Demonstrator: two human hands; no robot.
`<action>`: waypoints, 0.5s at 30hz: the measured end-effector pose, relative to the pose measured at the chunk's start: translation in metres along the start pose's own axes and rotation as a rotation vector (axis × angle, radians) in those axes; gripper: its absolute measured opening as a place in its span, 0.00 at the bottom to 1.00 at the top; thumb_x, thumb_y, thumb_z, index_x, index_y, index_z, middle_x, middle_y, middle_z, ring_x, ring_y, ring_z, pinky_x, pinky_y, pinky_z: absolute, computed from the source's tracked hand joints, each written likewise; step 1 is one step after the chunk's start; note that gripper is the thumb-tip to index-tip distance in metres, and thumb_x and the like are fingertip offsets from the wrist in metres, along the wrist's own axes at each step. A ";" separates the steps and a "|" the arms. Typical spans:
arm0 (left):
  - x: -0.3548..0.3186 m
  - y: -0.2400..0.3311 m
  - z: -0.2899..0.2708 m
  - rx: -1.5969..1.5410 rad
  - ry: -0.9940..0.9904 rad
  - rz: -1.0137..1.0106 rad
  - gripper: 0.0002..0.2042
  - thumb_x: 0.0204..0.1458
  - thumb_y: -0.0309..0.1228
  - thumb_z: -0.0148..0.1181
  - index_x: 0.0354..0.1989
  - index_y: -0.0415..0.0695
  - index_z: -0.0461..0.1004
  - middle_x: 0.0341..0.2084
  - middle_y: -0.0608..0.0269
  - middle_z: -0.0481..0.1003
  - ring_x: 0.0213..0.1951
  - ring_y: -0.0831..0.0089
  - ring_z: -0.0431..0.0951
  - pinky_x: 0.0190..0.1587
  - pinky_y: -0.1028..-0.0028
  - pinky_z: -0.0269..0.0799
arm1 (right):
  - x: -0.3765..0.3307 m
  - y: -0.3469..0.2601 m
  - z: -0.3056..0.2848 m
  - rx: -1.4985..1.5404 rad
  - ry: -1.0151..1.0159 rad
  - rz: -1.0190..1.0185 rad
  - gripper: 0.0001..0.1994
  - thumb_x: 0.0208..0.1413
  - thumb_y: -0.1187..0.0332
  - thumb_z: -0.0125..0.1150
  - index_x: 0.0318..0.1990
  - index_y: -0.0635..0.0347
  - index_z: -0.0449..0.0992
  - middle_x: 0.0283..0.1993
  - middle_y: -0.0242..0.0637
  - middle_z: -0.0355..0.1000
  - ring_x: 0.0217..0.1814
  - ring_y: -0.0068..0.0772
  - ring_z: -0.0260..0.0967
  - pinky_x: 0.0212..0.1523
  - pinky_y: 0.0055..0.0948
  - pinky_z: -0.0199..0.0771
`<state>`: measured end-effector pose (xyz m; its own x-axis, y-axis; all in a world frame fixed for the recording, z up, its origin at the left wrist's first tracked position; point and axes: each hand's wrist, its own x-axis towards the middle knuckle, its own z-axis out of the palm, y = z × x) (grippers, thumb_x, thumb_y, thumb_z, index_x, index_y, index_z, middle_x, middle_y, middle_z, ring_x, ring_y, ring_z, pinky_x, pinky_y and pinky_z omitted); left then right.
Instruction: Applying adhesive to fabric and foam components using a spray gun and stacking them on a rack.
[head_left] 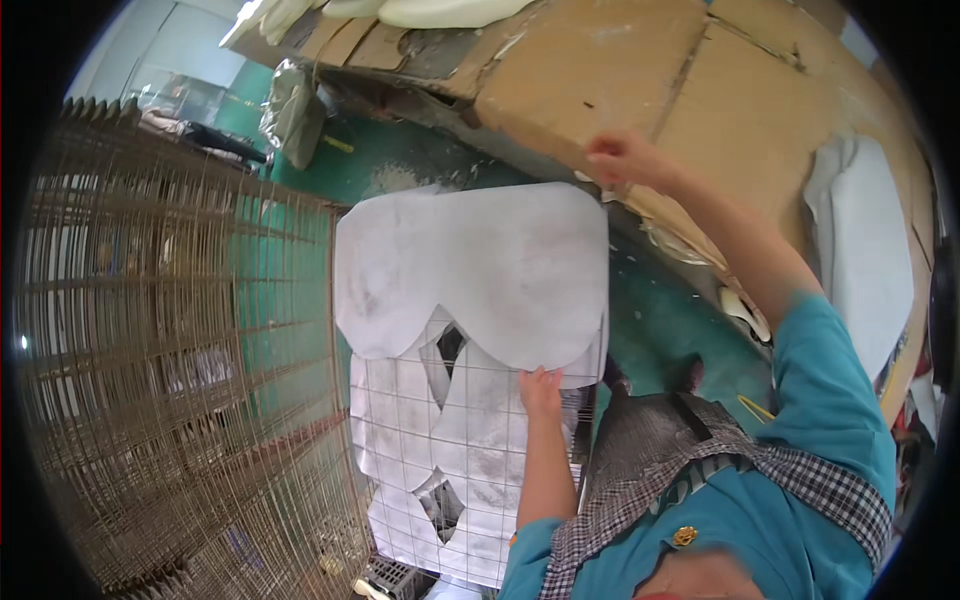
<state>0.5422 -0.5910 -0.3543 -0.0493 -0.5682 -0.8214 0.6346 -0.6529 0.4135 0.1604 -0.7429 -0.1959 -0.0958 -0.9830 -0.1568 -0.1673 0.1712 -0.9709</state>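
Head view: left hand [541,388] at frame centre, grip pinching lower edge of white scalloped sheet [480,265], keeping it flat above stacked sheets [440,480] in wire basket [400,420]. Right hand [622,158], upper right, grip pressed together on cardboard-covered tabletop [600,80] edge, apparently bracing.

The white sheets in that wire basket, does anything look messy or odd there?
Yes. The cut white sheets lie jumbled in the wire basket, overlapping at angles with dark gaps between. The top sheet, held by the left hand, looks grey-smudged.

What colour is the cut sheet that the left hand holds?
White with grey smudges: the sheet, pinched by the left hand, in the head view.
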 end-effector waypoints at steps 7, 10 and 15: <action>-0.025 -0.048 0.012 0.276 0.168 0.060 0.25 0.48 0.22 0.48 0.56 0.49 0.50 0.41 0.56 0.65 0.36 0.60 0.71 0.37 0.64 0.71 | -0.319 0.062 -0.199 -0.388 0.951 -0.051 0.11 0.52 0.74 0.52 0.43 0.64 0.70 0.37 0.32 0.70 0.36 0.20 0.67 0.38 0.21 0.69; -0.044 -0.075 0.042 0.423 0.176 0.067 0.21 0.49 0.23 0.47 0.53 0.48 0.53 0.42 0.54 0.66 0.29 0.62 0.73 0.30 0.70 0.74 | -0.481 0.095 -0.262 -1.097 1.234 0.320 0.16 0.44 0.75 0.55 0.44 0.62 0.70 0.42 0.45 0.69 0.44 0.38 0.67 0.44 0.30 0.68; -0.116 -0.161 0.162 0.956 -0.284 0.617 0.21 0.45 0.20 0.51 0.51 0.40 0.61 0.39 0.56 0.69 0.34 0.67 0.71 0.37 0.72 0.69 | -0.615 0.198 -0.254 -0.906 1.158 0.678 0.24 0.38 0.76 0.54 0.49 0.63 0.64 0.47 0.53 0.63 0.53 0.52 0.58 0.55 0.40 0.57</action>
<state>0.3208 -0.5013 -0.2618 -0.1828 -0.9325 -0.3117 -0.2207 -0.2700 0.9372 -0.0635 -0.0872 -0.2460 -0.9686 -0.2113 0.1313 -0.2418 0.9233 -0.2984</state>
